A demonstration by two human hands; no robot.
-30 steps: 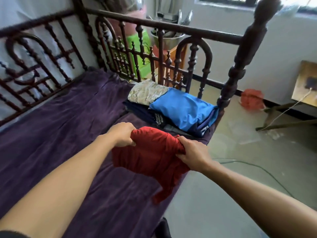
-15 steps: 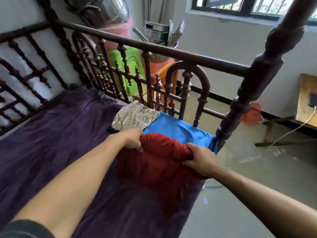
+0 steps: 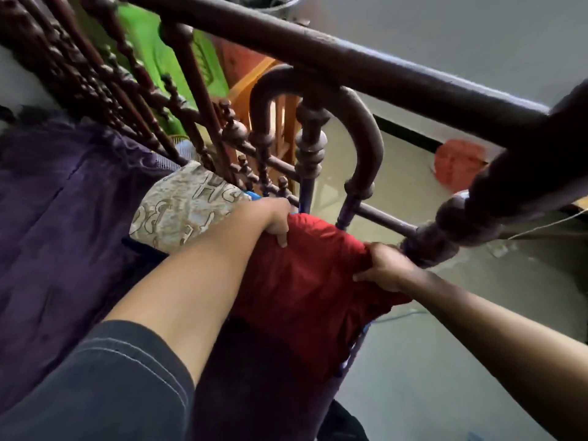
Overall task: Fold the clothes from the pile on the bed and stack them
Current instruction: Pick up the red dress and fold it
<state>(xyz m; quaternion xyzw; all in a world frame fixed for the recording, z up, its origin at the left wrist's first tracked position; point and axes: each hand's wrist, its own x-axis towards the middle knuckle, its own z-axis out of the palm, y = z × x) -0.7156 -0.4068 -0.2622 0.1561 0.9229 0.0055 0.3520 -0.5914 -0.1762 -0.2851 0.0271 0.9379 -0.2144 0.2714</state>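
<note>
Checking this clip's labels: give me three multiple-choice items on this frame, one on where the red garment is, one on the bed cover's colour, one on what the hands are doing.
1. Where is the red garment?
A. on the floor
B. at the bed's corner beside the wooden rail
C. draped over a chair

2. What colour is the bed cover?
A. white
B. yellow
C. purple

3. Which hands grip the garment?
A. the left hand and the right hand
B. left only
C. neither

Answers: B, it is at the corner next to the rail; C, the cover is purple; A, fingers of both hands curl into the red cloth.
</note>
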